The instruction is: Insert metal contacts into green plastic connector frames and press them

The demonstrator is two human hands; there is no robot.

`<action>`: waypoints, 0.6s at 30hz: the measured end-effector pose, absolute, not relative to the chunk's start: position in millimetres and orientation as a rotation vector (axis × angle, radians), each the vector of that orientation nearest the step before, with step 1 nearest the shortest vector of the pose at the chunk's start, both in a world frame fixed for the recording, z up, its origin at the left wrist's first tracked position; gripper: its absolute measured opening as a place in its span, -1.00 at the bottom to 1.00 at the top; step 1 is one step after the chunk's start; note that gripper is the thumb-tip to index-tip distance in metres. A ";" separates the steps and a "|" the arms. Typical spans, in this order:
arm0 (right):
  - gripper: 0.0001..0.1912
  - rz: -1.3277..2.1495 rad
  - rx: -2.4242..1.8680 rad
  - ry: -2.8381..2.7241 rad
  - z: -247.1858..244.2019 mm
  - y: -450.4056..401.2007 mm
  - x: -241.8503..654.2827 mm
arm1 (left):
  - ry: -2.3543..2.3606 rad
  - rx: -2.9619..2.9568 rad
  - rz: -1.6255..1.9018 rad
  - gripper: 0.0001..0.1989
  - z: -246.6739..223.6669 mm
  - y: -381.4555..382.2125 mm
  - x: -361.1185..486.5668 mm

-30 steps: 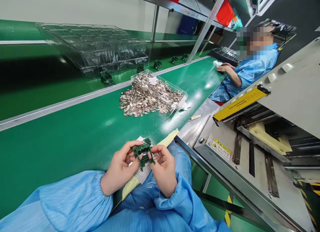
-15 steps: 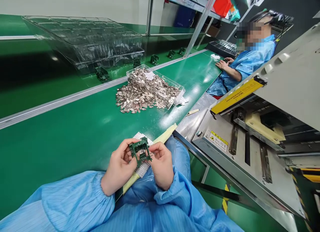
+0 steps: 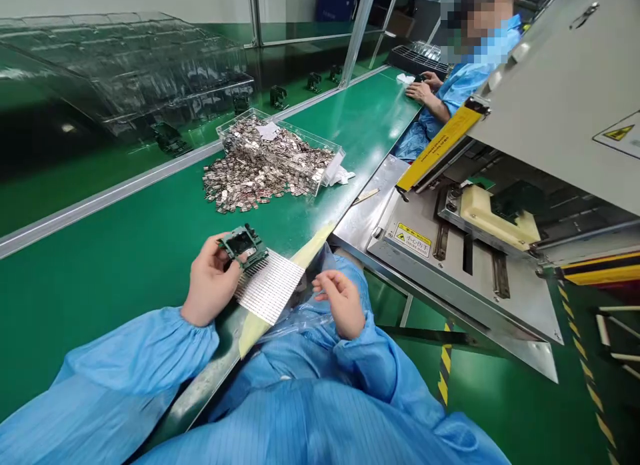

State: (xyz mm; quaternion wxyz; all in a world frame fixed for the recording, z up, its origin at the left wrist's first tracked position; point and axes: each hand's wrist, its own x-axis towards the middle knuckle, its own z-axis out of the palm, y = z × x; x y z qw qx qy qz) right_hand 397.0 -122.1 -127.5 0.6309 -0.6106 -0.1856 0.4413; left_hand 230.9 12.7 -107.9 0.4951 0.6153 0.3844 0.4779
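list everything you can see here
green plastic frame: one, dark green, in left hand
ribbed metal strip: one, silver, beside frame
metal parts: many, silvery, heaped on bench and in bin
clear bin: one, transparent, on bench
bench: one, green, ahead
clear trays: several, transparent, beyond bench
small fixtures: about five, dark green, in a row beyond bench
machine: one, grey, right
co-worker: one, blue gown, far bench end
left hand: one, gripping frame
right hand: one, open, empty

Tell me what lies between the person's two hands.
The head view shows a silvery ribbed sheet between the left hand, which holds a green frame, and the right hand. Clear plastic film lies just below the sheet.
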 end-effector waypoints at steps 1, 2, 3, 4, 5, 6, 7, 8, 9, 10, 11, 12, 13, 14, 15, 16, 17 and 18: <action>-0.56 1.092 -1.378 -0.412 -135.5 -122.5 396.2 | 0.920 1.475 1.126 -0.64 -109.7 17.0 231.1; -0.53 1.164 -1.350 -0.414 -142.4 -121.7 393.6 | 0.907 1.462 1.082 -0.64 -111.3 19.2 231.7; -0.51 1.216 -1.320 -0.423 -147.7 -120.0 389.5 | 0.892 1.446 1.045 -0.64 -112.7 19.1 232.4; -0.50 1.255 -1.291 -0.431 -151.2 -117.8 384.8 | 0.876 1.421 1.025 -0.63 -113.9 17.0 233.2; -0.49 1.284 -1.265 -0.442 -152.8 -115.6 380.0 | 0.857 1.384 1.018 -0.62 -114.7 13.6 234.0; -0.48 1.303 -1.248 -0.455 -152.5 -114.0 375.7 | 0.838 1.335 1.016 -0.61 -115.0 9.3 234.8; -0.47 1.314 -1.237 -0.467 -150.4 -113.3 372.2 | 0.819 1.273 1.018 -0.60 -114.4 5.0 235.5; -0.47 1.321 -1.225 -0.485 -146.6 -113.6 369.7 | 0.802 1.198 1.019 -0.59 -112.7 1.2 236.0; -0.47 1.320 -1.204 -0.516 -141.1 -114.9 368.5 | 0.792 1.113 1.015 -0.58 -109.5 -1.3 236.2; -0.49 1.308 -1.175 -0.562 -134.3 -116.7 368.4 | 0.791 1.021 1.005 -0.58 -104.8 -2.0 235.9; -0.52 1.279 -1.151 -0.625 -126.4 -118.5 369.5 | 0.802 0.924 0.990 -0.60 -98.8 -0.7 235.1; -0.58 1.227 -1.151 -0.711 -117.9 -119.9 371.6 | 0.821 0.828 0.972 -0.63 -91.8 2.6 233.5; -0.65 1.148 -1.188 -0.825 -109.3 -120.2 374.7 | 0.840 0.743 0.959 -0.68 -84.1 7.6 231.1; -0.72 1.046 -1.254 -0.967 -101.3 -119.3 378.7 | 0.849 0.673 0.953 -0.73 -76.5 13.6 228.0; -0.77 0.930 -1.331 -1.125 -94.3 -116.9 383.2 | 0.850 0.622 0.965 -0.77 -69.3 20.0 224.3; -0.80 0.806 -1.387 -1.302 -89.0 -113.0 388.2 | 0.838 0.587 0.991 -0.80 -63.2 25.9 220.3; -0.82 0.677 -1.397 -1.491 -85.6 -108.0 393.2 | 0.820 0.566 1.024 -0.82 -58.4 30.5 216.6; -0.81 0.546 -1.362 -1.673 -84.3 -102.3 397.8 | 0.799 0.558 1.051 -0.83 -55.4 33.3 213.4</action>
